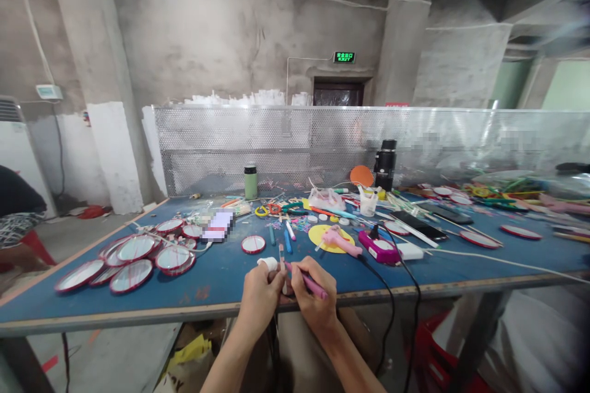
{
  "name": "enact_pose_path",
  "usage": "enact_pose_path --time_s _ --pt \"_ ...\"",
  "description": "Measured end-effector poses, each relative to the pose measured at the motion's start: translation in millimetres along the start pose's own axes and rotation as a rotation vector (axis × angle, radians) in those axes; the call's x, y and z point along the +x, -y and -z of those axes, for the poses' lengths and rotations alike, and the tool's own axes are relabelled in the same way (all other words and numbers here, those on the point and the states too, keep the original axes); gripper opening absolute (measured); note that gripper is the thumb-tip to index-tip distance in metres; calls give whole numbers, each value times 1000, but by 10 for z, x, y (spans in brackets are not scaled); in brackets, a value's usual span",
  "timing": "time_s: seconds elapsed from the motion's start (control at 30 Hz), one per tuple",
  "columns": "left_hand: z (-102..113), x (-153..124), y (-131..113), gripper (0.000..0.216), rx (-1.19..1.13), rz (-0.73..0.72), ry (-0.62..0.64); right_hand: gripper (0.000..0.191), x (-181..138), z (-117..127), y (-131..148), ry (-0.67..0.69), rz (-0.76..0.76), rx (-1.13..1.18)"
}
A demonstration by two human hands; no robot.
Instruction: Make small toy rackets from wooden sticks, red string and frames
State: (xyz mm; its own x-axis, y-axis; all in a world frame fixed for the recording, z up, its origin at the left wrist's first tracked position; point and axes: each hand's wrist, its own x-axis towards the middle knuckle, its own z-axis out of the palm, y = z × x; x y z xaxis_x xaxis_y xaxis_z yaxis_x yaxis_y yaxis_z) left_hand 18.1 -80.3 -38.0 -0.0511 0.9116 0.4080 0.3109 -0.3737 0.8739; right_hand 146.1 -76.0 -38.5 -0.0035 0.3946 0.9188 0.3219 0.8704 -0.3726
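Observation:
My left hand (260, 295) is closed around a small white piece (268, 263) and a thin upright stick (281, 256) at the near edge of the blue table (216, 279). My right hand (313, 295) grips a pink pen-like tool (308, 282), its tip pointing at what the left hand holds. Both hands meet just over the table's front edge. A pink glue gun (342, 242) lies on a yellow disc (322, 237) just beyond them.
Several red-rimmed round mirrors (138, 255) lie at the left, one more (253, 244) near the middle. A magenta device (378, 250) with black cables, phones (421, 227), a green bottle (250, 182), a black flask (385, 164) and craft clutter stand further back. Another person (16, 221) sits far left.

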Motion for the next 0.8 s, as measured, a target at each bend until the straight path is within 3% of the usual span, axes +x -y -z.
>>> enact_pose_path --time_s 0.8 --pt "-2 0 17 34 9 -7 -15 14 27 -3 33 23 14 -2"
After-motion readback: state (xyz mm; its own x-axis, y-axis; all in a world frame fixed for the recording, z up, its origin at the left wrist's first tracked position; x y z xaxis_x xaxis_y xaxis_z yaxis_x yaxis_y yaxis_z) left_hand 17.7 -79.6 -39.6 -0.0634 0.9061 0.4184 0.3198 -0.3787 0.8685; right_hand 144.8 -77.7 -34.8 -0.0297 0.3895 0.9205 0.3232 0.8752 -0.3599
